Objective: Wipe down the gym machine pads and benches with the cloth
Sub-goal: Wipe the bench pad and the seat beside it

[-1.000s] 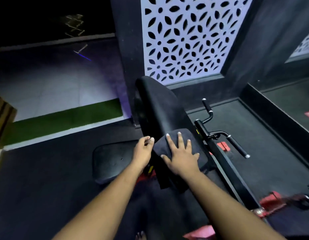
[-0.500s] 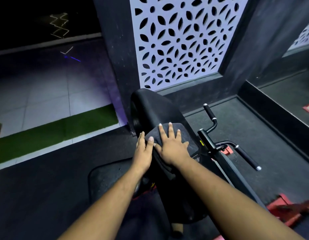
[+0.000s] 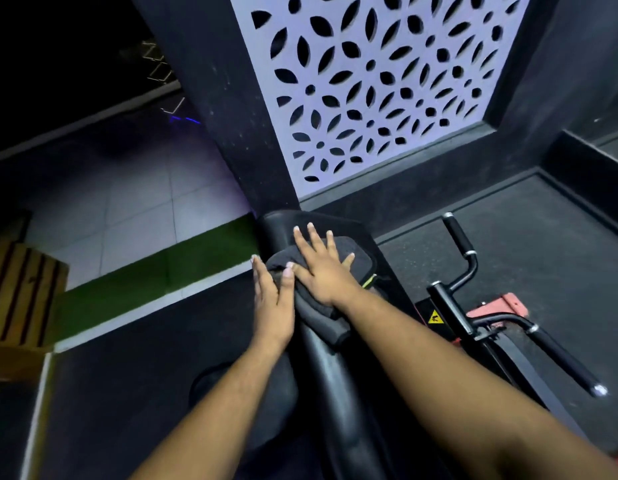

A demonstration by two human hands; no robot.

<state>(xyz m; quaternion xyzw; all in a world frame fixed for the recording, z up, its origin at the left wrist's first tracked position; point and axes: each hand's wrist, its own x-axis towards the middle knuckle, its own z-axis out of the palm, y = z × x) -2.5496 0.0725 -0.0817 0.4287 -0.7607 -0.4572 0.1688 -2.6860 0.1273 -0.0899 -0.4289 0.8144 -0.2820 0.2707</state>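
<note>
The right hand (image 3: 321, 271) — fingers spread flat on the cloth (image 3: 356, 254) — has slid it up to the back pad's (image 3: 335, 368) top, left hand (image 3: 271, 303) flat alongside, finishing this pad.

Cloth (image 3: 349, 252): dark grey, crumpled, spread flat near the upper end of the back pad, one fold trailing down its length. Back pad (image 3: 330, 372): black, glossy upholstery, long, narrow, inclined upward away from the viewer.
</note>
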